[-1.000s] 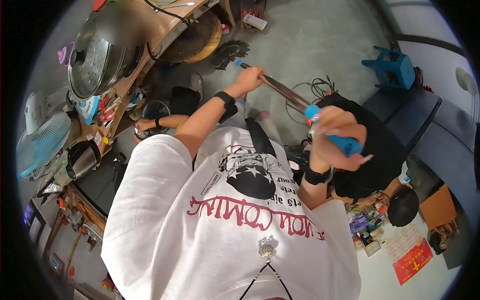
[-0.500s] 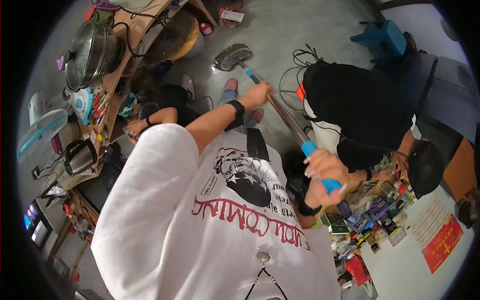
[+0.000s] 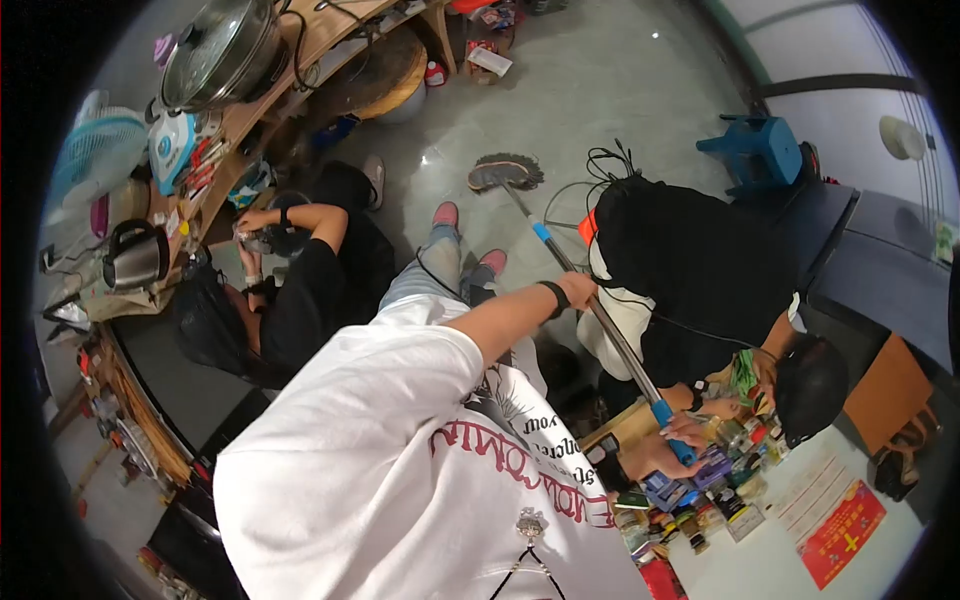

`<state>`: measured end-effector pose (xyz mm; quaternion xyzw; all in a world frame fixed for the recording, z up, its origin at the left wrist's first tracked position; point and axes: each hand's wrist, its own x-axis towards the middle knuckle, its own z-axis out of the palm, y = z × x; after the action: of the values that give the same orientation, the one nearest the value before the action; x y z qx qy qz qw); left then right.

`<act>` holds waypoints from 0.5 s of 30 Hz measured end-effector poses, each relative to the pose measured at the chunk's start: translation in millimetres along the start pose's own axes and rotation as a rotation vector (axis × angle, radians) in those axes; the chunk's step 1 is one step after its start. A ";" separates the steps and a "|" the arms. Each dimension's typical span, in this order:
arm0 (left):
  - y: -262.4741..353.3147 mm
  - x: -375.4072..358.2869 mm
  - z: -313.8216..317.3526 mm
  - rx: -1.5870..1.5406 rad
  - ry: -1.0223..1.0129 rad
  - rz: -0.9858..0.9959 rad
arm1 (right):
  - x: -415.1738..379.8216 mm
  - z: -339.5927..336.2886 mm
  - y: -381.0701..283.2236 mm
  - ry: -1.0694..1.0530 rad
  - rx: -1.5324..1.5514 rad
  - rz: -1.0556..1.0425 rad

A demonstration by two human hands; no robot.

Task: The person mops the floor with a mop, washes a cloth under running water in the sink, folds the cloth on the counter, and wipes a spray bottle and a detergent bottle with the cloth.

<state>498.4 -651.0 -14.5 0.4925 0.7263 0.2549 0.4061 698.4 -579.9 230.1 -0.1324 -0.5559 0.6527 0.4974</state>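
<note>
A mop with a metal pole (image 3: pixel 625 350) and blue grips slants across the view. Its dark, shaggy oval head (image 3: pixel 505 172) rests on the grey floor, a little ahead of my feet in pink shoes. My left hand (image 3: pixel 578 290) is wrapped round the middle of the pole, a black band on its wrist. Closer to me, my right hand (image 3: pixel 680 447) grips the blue end of the handle. Behind that hand, from this viewpoint, lie many small boxes and bottles (image 3: pixel 715 470) on a white table.
To the right a person in black (image 3: pixel 705 250) bends over the white table (image 3: pixel 800 540). Another person in black (image 3: pixel 320 270) sits at left by a wooden shelf (image 3: pixel 265 110) bearing a steamer pot (image 3: pixel 220 60). A blue stool (image 3: pixel 755 150) and loose black cables (image 3: pixel 610 165) are farther ahead.
The mop head has shifted right and away from me across the floor. Both hands have moved right, still on the pole. My view has turned, showing more of the person at left.
</note>
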 end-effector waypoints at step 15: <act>-182.7 -114.8 -146.9 -0.118 0.437 -0.230 | 28.7 210.2 136.9 -0.295 0.268 0.174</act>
<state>303.2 -822.8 -36.9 0.3152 0.8321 0.3492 0.2938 463.6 -666.5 196.5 -0.0153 -0.5174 0.7735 0.3657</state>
